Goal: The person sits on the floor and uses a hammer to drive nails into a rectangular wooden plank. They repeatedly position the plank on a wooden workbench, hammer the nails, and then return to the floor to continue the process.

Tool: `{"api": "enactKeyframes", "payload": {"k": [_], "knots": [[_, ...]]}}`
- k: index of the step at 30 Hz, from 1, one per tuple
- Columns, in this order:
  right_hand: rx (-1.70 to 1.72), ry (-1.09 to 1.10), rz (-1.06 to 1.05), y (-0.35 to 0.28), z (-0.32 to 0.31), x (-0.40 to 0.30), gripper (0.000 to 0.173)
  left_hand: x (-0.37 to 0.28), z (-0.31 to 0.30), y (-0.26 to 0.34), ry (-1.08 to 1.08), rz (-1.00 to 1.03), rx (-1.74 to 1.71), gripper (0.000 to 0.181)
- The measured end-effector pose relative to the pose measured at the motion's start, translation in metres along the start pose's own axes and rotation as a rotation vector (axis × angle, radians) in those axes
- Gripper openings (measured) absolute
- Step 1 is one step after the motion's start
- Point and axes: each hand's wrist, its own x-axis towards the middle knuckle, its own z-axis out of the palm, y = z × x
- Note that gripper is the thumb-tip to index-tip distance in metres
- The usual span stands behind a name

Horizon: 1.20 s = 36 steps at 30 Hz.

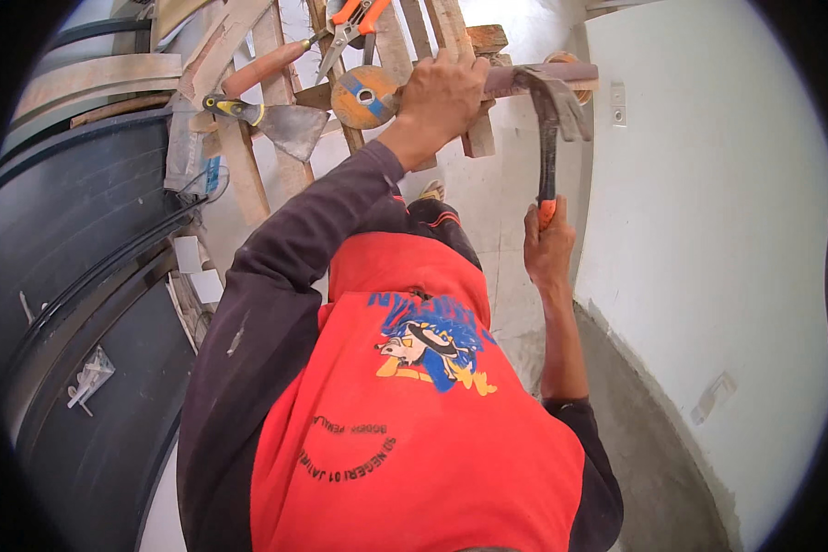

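My right hand (pixel 550 241) grips a claw hammer (pixel 547 131) by its black and orange handle. The hammer's head lies over a mauve-brown wooden bar (pixel 573 72), with the claw pointing right; I cannot tell whether it touches the bar. My left hand (pixel 445 93) is closed over the bar's near-left stretch, pressing it on a slatted wooden bench (pixel 290 159). Just left of that hand lies an orange cutting disc (pixel 348 93) with a blue band. A scraper (pixel 293 127) with a broad metal blade rests farther left.
Orange-handled snips (pixel 348 31) and a tool with a wooden handle (pixel 265 67) lie on the slats. Behind the bar's end sits a round orange-brown object (pixel 583 96). A white wall (pixel 704 172) with a socket (pixel 618 114) rises at right; dark panels (pixel 90 228) stand at left.
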Motion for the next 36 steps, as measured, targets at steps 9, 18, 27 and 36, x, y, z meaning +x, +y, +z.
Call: {"api": "enactKeyframes", "payload": {"k": [9, 18, 27, 36], "knots": [[0.584, 0.238, -0.045, -0.041, -0.035, -0.001, 0.022, -0.003, 0.002, -0.001, -0.029, -0.026, 0.006, 0.040], [-0.016, -0.103, -0.001, -0.010, -0.011, 0.010, 0.030, -0.004, 0.003, 0.001, -0.035, -0.044, 0.020, 0.040], [0.306, 0.123, -0.005, 0.002, -0.002, -0.010, 0.027, -0.002, 0.006, 0.000, -0.038, -0.019, 0.025, 0.040], [0.217, 0.123, 0.049, -0.029, -0.039, -0.008, 0.022, -0.002, -0.001, 0.000, -0.053, -0.023, 0.034, 0.040]]}}
